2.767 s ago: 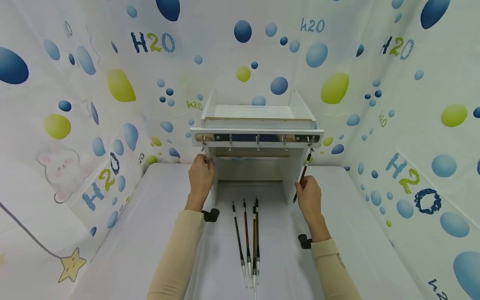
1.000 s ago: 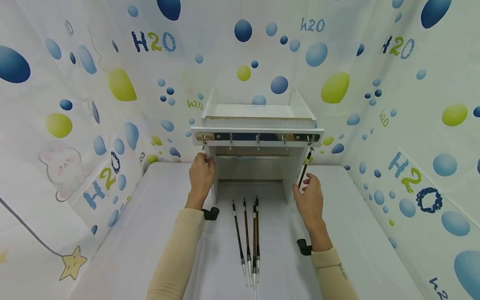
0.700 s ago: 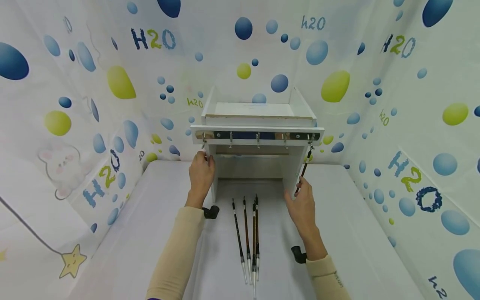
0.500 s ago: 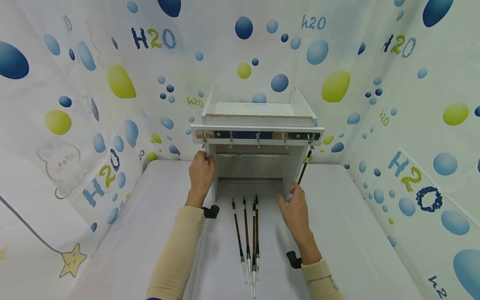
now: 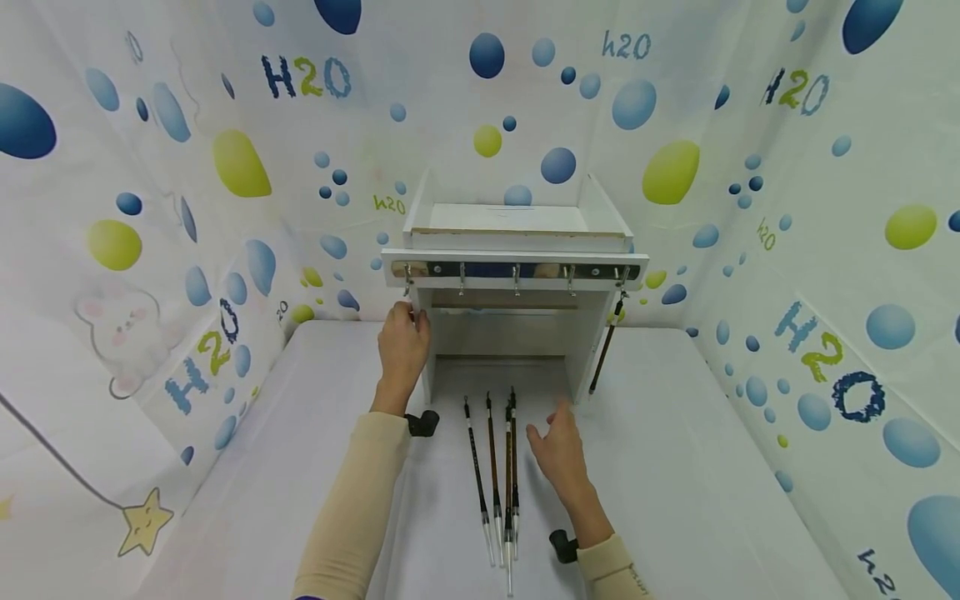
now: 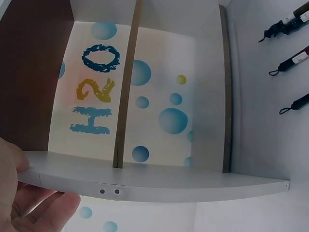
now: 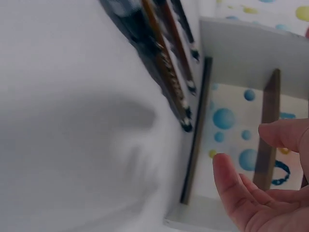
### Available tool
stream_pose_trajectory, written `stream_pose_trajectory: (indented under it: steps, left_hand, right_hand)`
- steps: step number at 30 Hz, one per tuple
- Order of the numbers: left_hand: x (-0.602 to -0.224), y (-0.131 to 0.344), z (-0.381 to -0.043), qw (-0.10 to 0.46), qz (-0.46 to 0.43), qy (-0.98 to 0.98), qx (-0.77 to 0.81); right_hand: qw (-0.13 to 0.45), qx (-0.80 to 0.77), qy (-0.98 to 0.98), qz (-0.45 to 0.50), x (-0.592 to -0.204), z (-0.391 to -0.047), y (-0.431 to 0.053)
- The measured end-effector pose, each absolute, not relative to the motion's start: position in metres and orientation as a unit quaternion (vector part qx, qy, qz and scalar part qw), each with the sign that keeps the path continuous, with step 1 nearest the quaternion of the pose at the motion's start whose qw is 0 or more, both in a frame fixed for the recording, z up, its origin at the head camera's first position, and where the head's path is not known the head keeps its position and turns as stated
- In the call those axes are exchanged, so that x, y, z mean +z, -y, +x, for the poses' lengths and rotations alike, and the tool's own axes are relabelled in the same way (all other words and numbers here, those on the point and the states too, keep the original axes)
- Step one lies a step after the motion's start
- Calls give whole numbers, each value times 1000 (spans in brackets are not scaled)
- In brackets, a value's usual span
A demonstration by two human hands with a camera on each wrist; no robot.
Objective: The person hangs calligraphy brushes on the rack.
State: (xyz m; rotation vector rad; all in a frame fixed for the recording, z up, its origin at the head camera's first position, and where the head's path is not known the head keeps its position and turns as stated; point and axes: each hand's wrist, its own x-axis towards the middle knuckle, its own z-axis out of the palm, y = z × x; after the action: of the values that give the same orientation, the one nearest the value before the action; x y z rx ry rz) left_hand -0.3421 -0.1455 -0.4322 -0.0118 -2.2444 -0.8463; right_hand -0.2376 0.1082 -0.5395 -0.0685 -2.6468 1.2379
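Note:
In the head view my left hand (image 5: pixel 403 354) grips the left side panel of a white shelf unit (image 5: pixel 517 244). The left wrist view shows the thumb on one face of that panel (image 6: pixel 159 186) and the fingers on the other. My right hand (image 5: pixel 562 454) is in the air right of several calligraphy brushes (image 5: pixel 493 467), thumb and fingers apart, holding nothing. Those brushes lie on the table with their looped ends toward the shelf and whitish tips toward me. One more calligraphy brush (image 5: pixel 606 350) hangs slanted from the rightmost hook on the shelf's front.
A metal hook rail (image 5: pixel 516 272) with several hooks runs along the shelf's front. White cloth covers the table (image 5: pixel 705 467). A printed curtain (image 5: pixel 442 75) encloses the back and sides. Dark wrist cameras (image 5: pixel 562 547) sit on both wrists.
My right hand has let go of the hanging brush and moved left and down toward the brushes on the table. The brush stays on its hook. My left hand keeps its place.

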Motion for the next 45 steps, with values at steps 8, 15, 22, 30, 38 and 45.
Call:
stream_pose_trajectory:
  steps: [8,15,22,30,38,45]
  left_hand:
    - [-430,145,-342,355,-2,874,-333]
    - [-432,146,-340,356,-4,873,-333]
    - [-432,145,-340,362,-5,871,-331]
    - [-431,145,-339,354,-2,873,-336]
    - [-431,145,-340,347,0,875,-337]
    - [-431,145,-340,351,-4,874,-337]
  right_hand:
    - [78,425,902,-24,-559,-234,-97]
    - [78,412,908,-5,-571,-232,-91]
    - [65,392,918,6,-578,-231,-87]
    - [54,384,922,19,-585,-231,-85]
    - [45,379,924,24,-586,-232,-83]
    - [43,368,928,29,-583,-233,-81]
